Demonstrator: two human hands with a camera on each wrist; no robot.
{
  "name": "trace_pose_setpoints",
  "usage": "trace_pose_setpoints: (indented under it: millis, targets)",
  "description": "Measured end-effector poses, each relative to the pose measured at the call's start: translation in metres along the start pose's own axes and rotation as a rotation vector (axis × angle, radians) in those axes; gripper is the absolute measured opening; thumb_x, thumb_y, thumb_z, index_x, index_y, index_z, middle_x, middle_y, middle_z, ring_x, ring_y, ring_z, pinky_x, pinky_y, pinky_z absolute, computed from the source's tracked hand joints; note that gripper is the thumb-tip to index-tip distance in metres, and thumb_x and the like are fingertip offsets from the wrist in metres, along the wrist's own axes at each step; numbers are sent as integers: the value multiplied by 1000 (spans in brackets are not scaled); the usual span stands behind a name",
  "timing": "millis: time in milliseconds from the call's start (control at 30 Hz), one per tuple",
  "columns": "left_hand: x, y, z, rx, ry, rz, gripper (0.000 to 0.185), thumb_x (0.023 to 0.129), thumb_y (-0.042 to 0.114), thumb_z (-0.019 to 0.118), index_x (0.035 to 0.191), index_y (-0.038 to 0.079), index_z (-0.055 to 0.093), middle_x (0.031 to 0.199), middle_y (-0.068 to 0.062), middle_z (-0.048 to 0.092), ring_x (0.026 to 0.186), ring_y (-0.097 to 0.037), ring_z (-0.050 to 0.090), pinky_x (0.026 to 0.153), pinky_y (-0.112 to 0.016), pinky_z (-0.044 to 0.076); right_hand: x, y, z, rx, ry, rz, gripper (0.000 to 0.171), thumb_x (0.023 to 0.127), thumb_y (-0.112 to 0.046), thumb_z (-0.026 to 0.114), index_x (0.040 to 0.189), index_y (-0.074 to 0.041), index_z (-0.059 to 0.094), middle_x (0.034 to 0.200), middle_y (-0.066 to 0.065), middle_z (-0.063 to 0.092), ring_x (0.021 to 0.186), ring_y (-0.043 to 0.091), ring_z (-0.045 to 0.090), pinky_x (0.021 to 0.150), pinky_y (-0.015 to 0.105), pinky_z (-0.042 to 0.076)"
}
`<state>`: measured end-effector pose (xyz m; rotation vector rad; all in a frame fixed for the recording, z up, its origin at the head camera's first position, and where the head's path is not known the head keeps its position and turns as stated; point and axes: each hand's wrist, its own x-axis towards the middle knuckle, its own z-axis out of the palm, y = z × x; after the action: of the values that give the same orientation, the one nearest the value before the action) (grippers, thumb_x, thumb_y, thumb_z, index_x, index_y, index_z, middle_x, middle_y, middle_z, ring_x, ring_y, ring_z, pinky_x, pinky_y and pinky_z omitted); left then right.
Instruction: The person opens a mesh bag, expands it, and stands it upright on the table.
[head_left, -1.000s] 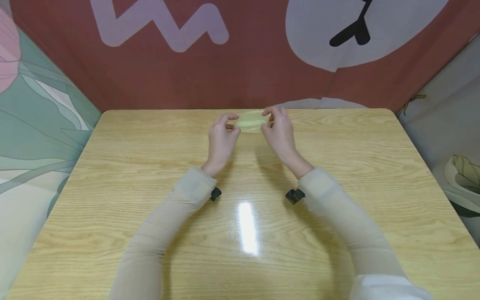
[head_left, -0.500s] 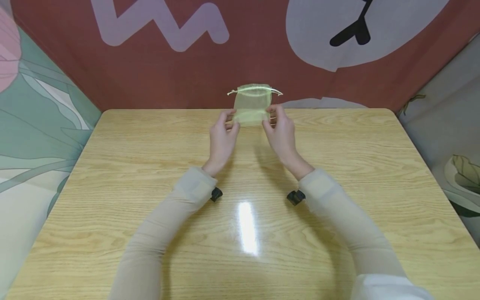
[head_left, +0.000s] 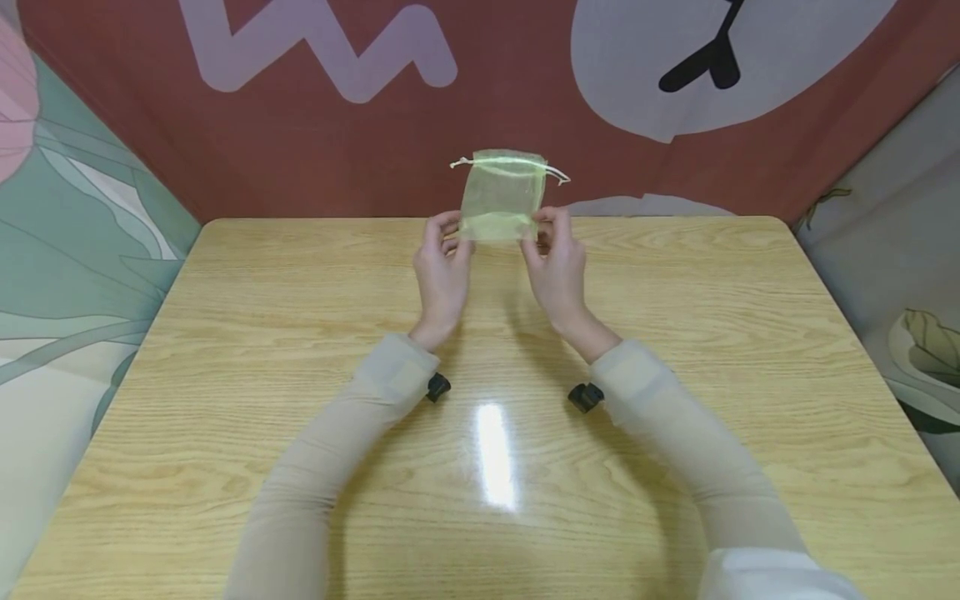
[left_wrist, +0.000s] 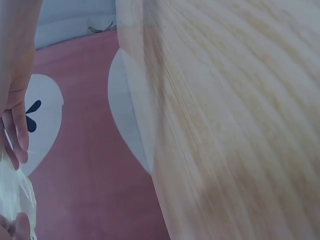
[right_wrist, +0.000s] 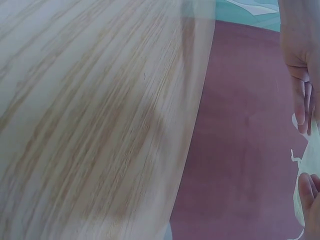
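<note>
Pinching the bottom corners of a sheer pale green pouch (head_left: 501, 198), both hands held it upright in the air above the far edge of the wooden table (head_left: 225, 350). The left hand (head_left: 441, 279) had thumb and fingertips closed on the lower left corner, and the right hand (head_left: 557, 271) had the same kind of pinch on the lower right corner, so each grip was clamped on the fabric with the remaining fingers curled close by. The pouch stood between the two hands with its gathered top uppermost, seen against the red backdrop (head_left: 337, 158). A thin cream drawstring (head_left: 556, 172) ran across that top, and its loose ends stuck out a little to either side. From the left wrist camera only a sliver of the pouch showed at the lower left corner, with curled fingers (left_wrist: 17, 132) just above it. From the right wrist camera a strip of the fabric and a cord end appeared at the right edge, beside the fingertips (right_wrist: 301, 107).

Both forearms wore beige sleeves (head_left: 352, 425) and reached forward over the table, each with a small black device (head_left: 438, 386) at the wrist. A bright streak of reflected light (head_left: 495, 454) lay on the tabletop between the arms. A teal leaf-patterned panel (head_left: 67, 242) closed the left side, and a grey panel (head_left: 892, 242) stood to the right.
</note>
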<state>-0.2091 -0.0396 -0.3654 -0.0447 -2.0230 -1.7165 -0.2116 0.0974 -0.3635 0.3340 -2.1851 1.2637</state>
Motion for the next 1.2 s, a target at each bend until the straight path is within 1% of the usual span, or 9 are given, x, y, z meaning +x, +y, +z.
trace_pose_setpoints:
  millis: [133, 233, 433, 567, 667, 833, 900, 1000, 1200]
  targets:
    - [1, 0, -1, 32, 26, 39, 13, 91, 0, 56, 101, -7, 60, 95, -23, 68, 81, -32, 69, 72, -31, 59, -1, -1, 1, 5, 6, -26, 17, 90, 1, 55, 105, 9, 51, 90, 23, 71, 75, 32, 68, 67, 37, 58]
    - [2, -1, -2, 61, 41, 86, 11, 92, 3, 55, 97, -7, 58, 87, -23, 67, 75, -32, 67, 69, -33, 58, -1, -2, 1, 0, 9, -39, 16, 90, 0, 55, 104, 8, 51, 89, 23, 71, 73, 32, 67, 66, 36, 58]
    - [3, -1, -4, 137, 56, 118, 7, 89, 1, 55, 94, -4, 55, 83, -19, 62, 76, -28, 63, 68, -25, 51, -1, -1, 2, -34, 2, -47, 16, 92, -1, 52, 105, 8, 51, 88, 23, 72, 71, 31, 68, 65, 37, 59]
    - [1, 0, -5, 146, 18, 129, 12, 88, -1, 53, 100, -5, 53, 80, -16, 58, 72, -25, 58, 62, -20, 45, -1, -1, 1, -45, -4, -28, 20, 91, -1, 49, 109, 7, 50, 92, 22, 73, 74, 30, 70, 65, 37, 59]
    - [0, 0, -5, 136, -43, 111, 22, 88, -1, 52, 110, -3, 53, 85, -17, 59, 73, -24, 59, 63, -21, 48, -1, 0, 1, -25, -10, -17, 22, 91, 0, 47, 112, 8, 50, 98, 24, 72, 76, 30, 71, 65, 37, 59]
    - [-2, -1, -6, 149, -123, 52, 35, 89, 1, 54, 124, 2, 53, 106, -20, 63, 84, -28, 66, 74, -30, 58, -3, 0, 1, -3, -5, -13, 23, 89, 2, 49, 111, 8, 52, 99, 24, 71, 76, 31, 70, 65, 37, 59]
    - [-3, 0, -7, 159, -132, 47, 36, 90, 2, 54, 125, 1, 53, 113, -21, 63, 87, -30, 67, 75, -33, 59, -3, 0, 1, -16, -1, -25, 23, 88, 1, 51, 110, 8, 54, 99, 24, 70, 76, 32, 69, 65, 37, 59]
    - [-3, 1, -6, 166, -125, 53, 34, 90, 1, 53, 124, 0, 54, 117, -21, 62, 88, -32, 67, 76, -35, 59, -3, -1, 2, -45, 8, -43, 21, 88, -1, 53, 107, 7, 57, 98, 23, 67, 76, 33, 67, 65, 39, 58]
    - [-3, 1, -6, 188, -108, 82, 27, 93, 0, 50, 120, -1, 56, 115, -19, 64, 87, -30, 67, 74, -35, 58, 1, -4, 3, -118, 21, -42, 15, 86, -1, 55, 99, 5, 61, 91, 20, 59, 77, 29, 62, 63, 37, 56]
